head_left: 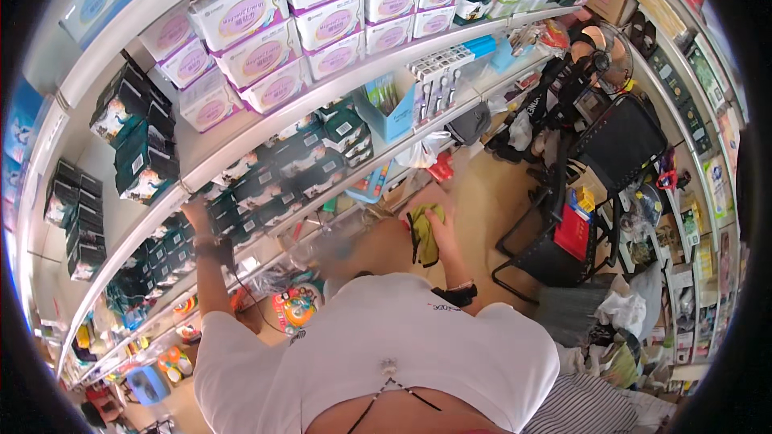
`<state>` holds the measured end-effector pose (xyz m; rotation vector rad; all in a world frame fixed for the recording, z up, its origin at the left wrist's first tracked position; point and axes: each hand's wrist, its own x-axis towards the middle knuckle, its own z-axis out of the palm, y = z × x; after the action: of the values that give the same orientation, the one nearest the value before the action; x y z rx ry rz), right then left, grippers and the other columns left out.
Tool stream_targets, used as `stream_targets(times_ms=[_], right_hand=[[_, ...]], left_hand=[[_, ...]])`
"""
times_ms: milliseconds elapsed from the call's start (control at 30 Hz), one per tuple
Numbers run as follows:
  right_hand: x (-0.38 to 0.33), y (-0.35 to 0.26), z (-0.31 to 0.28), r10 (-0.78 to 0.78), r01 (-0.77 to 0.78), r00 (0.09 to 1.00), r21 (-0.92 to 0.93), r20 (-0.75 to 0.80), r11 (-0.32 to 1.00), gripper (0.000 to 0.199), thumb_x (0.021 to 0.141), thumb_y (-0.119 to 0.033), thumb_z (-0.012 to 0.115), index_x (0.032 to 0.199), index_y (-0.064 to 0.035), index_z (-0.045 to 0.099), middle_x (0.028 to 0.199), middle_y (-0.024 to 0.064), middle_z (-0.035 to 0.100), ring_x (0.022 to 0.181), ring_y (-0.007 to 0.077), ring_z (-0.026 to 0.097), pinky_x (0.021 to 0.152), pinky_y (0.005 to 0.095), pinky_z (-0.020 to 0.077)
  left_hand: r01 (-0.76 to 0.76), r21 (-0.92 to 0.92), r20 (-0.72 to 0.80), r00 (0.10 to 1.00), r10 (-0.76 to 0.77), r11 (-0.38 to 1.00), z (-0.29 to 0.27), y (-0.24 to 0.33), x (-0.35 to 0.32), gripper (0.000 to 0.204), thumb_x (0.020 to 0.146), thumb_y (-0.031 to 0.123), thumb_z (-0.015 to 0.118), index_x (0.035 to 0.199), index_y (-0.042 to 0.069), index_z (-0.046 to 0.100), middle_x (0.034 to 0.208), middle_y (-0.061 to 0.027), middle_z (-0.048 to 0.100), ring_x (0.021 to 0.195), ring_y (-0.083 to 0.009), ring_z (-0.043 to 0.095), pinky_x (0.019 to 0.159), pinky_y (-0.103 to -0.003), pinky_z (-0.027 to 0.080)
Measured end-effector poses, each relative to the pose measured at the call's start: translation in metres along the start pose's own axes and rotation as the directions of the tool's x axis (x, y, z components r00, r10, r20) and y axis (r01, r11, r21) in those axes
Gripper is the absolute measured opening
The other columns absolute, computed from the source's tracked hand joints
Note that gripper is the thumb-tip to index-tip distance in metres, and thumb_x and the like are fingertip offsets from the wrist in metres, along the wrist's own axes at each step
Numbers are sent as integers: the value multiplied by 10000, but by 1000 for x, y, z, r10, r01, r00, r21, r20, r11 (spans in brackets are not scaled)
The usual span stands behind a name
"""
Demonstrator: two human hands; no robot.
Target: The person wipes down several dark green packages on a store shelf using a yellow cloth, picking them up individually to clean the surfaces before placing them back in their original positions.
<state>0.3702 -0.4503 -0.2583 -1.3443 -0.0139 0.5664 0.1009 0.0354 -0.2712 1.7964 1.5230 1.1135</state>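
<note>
Long white shop shelves (241,141) curve overhead; the left hand (195,213) touches dark green boxes (265,193), grip unclear, while the right hand (434,229) clasps a yellow-green cloth (425,233).

White short-sleeved shirt (386,337), dark wristband (211,247), possibly a watch (458,296)

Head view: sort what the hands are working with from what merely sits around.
In hand:
- left hand reaching among the dark green boxes on the shelf
- right hand holding a yellow-green cloth

Lying about:
- white-and-purple boxes
- black chair
- red box
</note>
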Motion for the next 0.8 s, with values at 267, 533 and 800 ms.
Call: stream_targets(times_ms=[267, 533, 800], right_hand=[[8, 12, 1, -87, 87, 996, -26, 7, 996, 210, 795, -150, 522, 905, 28, 543, 772, 36, 553, 680, 95, 501, 604, 227, 411], [-4, 0, 19, -100, 108, 989, -70, 110, 992, 205, 799, -168, 519, 884, 17, 550, 737, 17, 544, 656, 87, 490, 582, 229, 402], [9, 28, 2, -121, 125, 992, -136, 36, 983, 207, 785, -175, 544, 855, 19, 554, 722, 22, 544, 642, 99, 488, 576, 242, 408]], left_hand=[[-24, -101, 109, 993, 35, 995, -16, 26, 1, 366, 714, 184, 629, 940, -84, 520, 835, -132, 575, 744, -220, 520, 688, -334, 390], [-436, -27, -92, 897, 432, 900, -1, -42, 40, 311, 705, 132, 648, 944, -43, 555, 855, -108, 578, 756, -192, 516, 683, -300, 407], [-163, -426, -3, 984, 179, 890, -27, 40, -18, 351, 689, 60, 629, 995, -44, 492, 935, -89, 534, 817, -180, 500, 746, -290, 391]])
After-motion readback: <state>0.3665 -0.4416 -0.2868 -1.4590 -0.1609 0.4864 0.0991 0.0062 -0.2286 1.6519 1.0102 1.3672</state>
